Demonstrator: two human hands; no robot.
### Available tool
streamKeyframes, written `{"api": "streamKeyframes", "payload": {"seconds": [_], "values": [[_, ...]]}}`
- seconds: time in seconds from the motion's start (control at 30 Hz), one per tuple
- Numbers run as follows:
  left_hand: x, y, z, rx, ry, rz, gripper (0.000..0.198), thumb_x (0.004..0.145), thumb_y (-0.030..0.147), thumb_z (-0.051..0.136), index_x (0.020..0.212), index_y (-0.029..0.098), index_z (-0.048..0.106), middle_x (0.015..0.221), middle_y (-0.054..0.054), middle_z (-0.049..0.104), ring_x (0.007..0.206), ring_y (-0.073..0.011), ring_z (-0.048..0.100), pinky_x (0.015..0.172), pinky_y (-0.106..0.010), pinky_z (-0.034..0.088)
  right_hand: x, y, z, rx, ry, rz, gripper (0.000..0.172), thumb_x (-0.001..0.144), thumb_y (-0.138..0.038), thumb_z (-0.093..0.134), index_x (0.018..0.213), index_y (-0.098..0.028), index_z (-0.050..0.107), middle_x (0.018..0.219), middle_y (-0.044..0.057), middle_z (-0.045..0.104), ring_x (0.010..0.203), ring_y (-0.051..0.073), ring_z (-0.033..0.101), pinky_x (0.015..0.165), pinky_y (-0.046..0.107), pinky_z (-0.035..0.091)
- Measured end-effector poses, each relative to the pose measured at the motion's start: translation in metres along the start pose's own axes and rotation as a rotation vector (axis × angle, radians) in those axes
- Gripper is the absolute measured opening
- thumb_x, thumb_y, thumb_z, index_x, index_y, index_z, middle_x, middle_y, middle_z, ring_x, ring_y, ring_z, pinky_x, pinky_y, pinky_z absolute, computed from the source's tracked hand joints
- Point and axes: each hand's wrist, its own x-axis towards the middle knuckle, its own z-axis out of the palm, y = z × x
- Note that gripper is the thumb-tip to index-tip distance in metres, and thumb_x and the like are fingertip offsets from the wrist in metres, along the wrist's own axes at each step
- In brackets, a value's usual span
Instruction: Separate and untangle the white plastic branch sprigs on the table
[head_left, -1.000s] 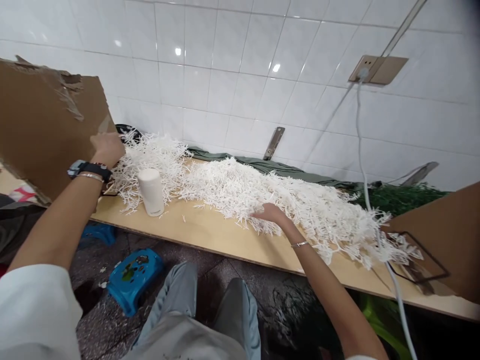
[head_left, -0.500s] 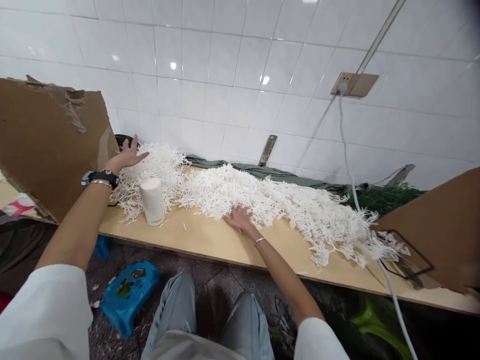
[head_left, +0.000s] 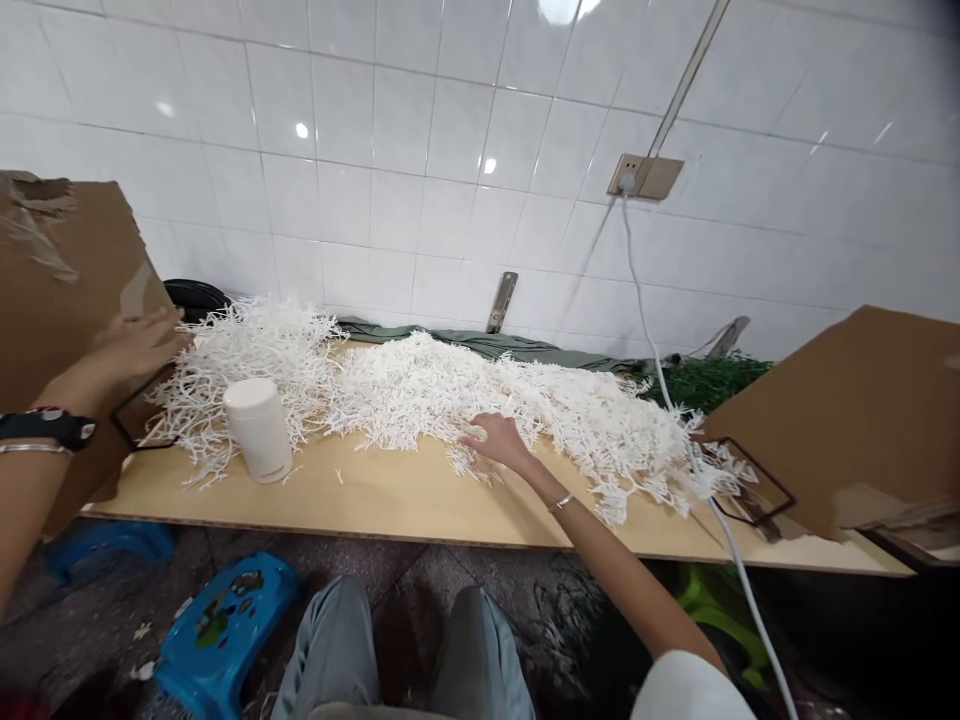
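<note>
Fingers of the right hand (head_left: 501, 441) are lying flat and spread, grasping nothing, on the near edge of the white sprigs (head_left: 450, 395) (heap running left-right across frame centre). Left hand (head_left: 135, 345), at left, is resting unclenched against the cardboard (head_left: 60, 290), farther off.

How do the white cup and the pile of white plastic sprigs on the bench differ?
The white cup is one smooth, solid cylinder standing upright; the pile of white sprigs is a loose, spiky tangle lying flat. The cup is compact, while the pile sprawls across most of the bench. The right hand rests on the pile, not the cup. Both are white.
</note>
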Motion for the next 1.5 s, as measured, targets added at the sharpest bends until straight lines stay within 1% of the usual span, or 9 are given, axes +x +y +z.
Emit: {"api": "streamKeyframes", "payload": {"seconds": [0.1, 0.2, 0.37, 0.43, 0.63, 0.77, 0.93, 1.3, 1.5], "values": [[-0.024, 0.025, -0.015, 0.043, 0.11, -0.081, 0.093, 0.081, 0.076, 0.011, 0.135, 0.007, 0.045, 0.132, -0.016, 0.055, 0.126, -0.0282, 0.045, 0.102, -0.048, 0.032, -0.023, 0.036, -0.002, 0.034, 0.112, 0.059, 0.062, 0.084, -0.059, 0.05, 0.127, -0.015, 0.053, 0.14, 0.015, 0.045, 0.132, 0.033, 0.034, 0.11, 0.051, 0.019], [-0.079, 0.085, -0.017, -0.124, 0.223, -0.163, 0.054, 0.092, 0.055, 0.026, 0.125, 0.024, 0.056, 0.111, -0.002, 0.068, 0.098, -0.0206, 0.062, 0.088, -0.037, 0.047, -0.035, 0.053, 0.012, 0.091, 0.1, 0.07, 0.077, 0.083, -0.064, 0.046, 0.14, -0.014, 0.039, 0.148, 0.016, 0.034, 0.139, 0.032, 0.025, 0.111, 0.048, 0.021], [-0.179, 0.19, 0.049, -0.349, -0.44, 0.44, 0.052, 0.091, 0.054, 0.039, 0.133, 0.025, 0.049, 0.132, -0.004, 0.059, 0.117, -0.0221, 0.056, 0.098, -0.033, 0.044, -0.019, 0.011, 0.05, 0.148, 0.006, -0.021, 0.096, 0.075, -0.071, 0.054, 0.146, -0.011, 0.029, 0.153, 0.021, 0.02, 0.142, 0.038, 0.008, 0.113, 0.054, 0.005], [-0.198, 0.214, 0.086, -0.291, -0.532, 0.577, 0.058, 0.092, 0.052, 0.038, 0.142, 0.022, 0.038, 0.137, -0.007, 0.054, 0.123, -0.024, 0.051, 0.1, -0.036, 0.043, -0.012, -0.018, 0.061, 0.183, -0.021, -0.101, 0.095, 0.076, -0.071, 0.054, 0.147, -0.015, 0.028, 0.154, 0.019, 0.017, 0.143, 0.036, 0.007, 0.114, 0.05, 0.007], [-0.184, 0.248, 0.15, -0.183, -0.494, 0.663, 0.061, 0.093, 0.049, 0.034, 0.14, 0.009, 0.04, 0.144, -0.019, 0.042, 0.135, -0.0317, 0.036, 0.108, -0.046, 0.032, -0.015, -0.051, 0.056, 0.33, -0.041, -0.257, 0.085, 0.077, -0.067, 0.057, 0.146, -0.024, 0.033, 0.154, 0.011, 0.024, 0.141, 0.033, 0.018, 0.114, 0.045, 0.017], [-0.177, 0.27, 0.167, -0.208, -0.497, 0.666, 0.076, 0.087, 0.059, 0.042, 0.146, 0.013, 0.028, 0.153, -0.019, 0.025, 0.142, -0.0334, 0.019, 0.112, -0.048, 0.023, -0.024, -0.025, 0.035, 0.456, 0.047, -0.218, 0.068, 0.087, -0.059, 0.048, 0.143, -0.023, 0.035, 0.148, 0.008, 0.037, 0.135, 0.026, 0.035, 0.109, 0.038, 0.03], [-0.183, 0.287, 0.184, -0.251, -0.551, 0.603, 0.078, 0.087, 0.061, 0.037, 0.146, 0.009, 0.027, 0.148, -0.023, 0.034, 0.138, -0.0362, 0.029, 0.106, -0.05, 0.03, -0.038, 0.014, 0.021, 0.519, 0.115, -0.102, 0.052, 0.095, -0.048, 0.03, 0.133, -0.017, 0.046, 0.134, 0.011, 0.053, 0.123, 0.021, 0.05, 0.101, 0.034, 0.04], [-0.199, 0.286, 0.165, -0.493, -0.665, 0.527, 0.073, 0.087, 0.053, 0.045, 0.145, 0.011, 0.03, 0.155, -0.02, 0.018, 0.144, -0.0336, 0.007, 0.114, -0.048, 0.005, -0.039, 0.013, 0.013, 0.461, 0.158, 0.146, 0.037, 0.068, -0.016, 0.056, 0.104, -0.017, 0.067, 0.11, 0.008, 0.068, 0.116, 0.03, 0.05, 0.105, 0.047, 0.028], [-0.187, 0.33, 0.145, -0.89, -0.663, 0.305, 0.105, 0.07, 0.061, 0.065, 0.146, 0.007, 0.018, 0.155, -0.024, 0.011, 0.143, -0.035, 0.008, 0.115, -0.049, 0.011, -0.021, -0.019, -0.007, 0.65, 0.32, 0.171, 0.039, 0.072, -0.022, 0.047, 0.107, -0.017, 0.063, 0.111, 0.009, 0.066, 0.117, 0.028, 0.052, 0.104, 0.047, 0.029]]}}
